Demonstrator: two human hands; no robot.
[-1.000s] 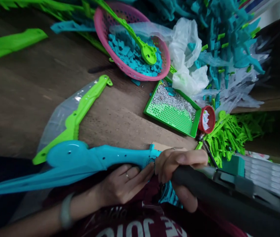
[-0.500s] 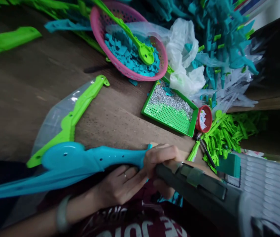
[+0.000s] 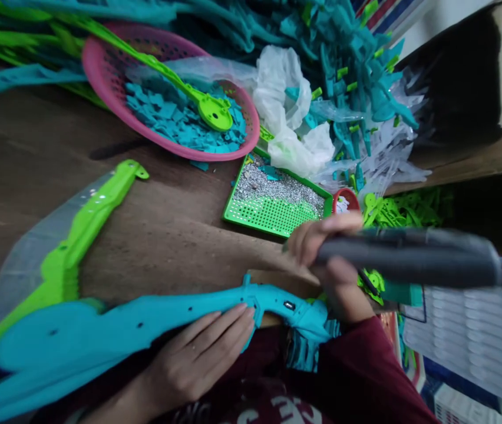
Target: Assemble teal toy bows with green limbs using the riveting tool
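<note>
A long turquoise plastic toy part [image 3: 145, 327] lies across my lap and the near table edge. My left hand [image 3: 198, 350] lies under and against it, fingers stretched along its lower side. My right hand [image 3: 328, 253] is wrapped round a dark grey powered screwdriver [image 3: 410, 256], held level above the part's right end and pointing left. A green perforated tray [image 3: 273, 212] with small silver screws lies just beyond that hand.
A lime green part on a clear bag [image 3: 74, 235] lies at left. A pink basket [image 3: 101, 65] holds turquoise pieces and a green part. Piles of turquoise [image 3: 357, 70] and green parts [image 3: 405, 209], a white bag [image 3: 286, 118], a small red cup [image 3: 346, 200] and cardboard boxes [image 3: 467, 153] crowd the right.
My right hand has lifted the screwdriver up and away from the turquoise part toward the screw tray. The view shifted right, and my left hand's fingers spread flatter along the part.
</note>
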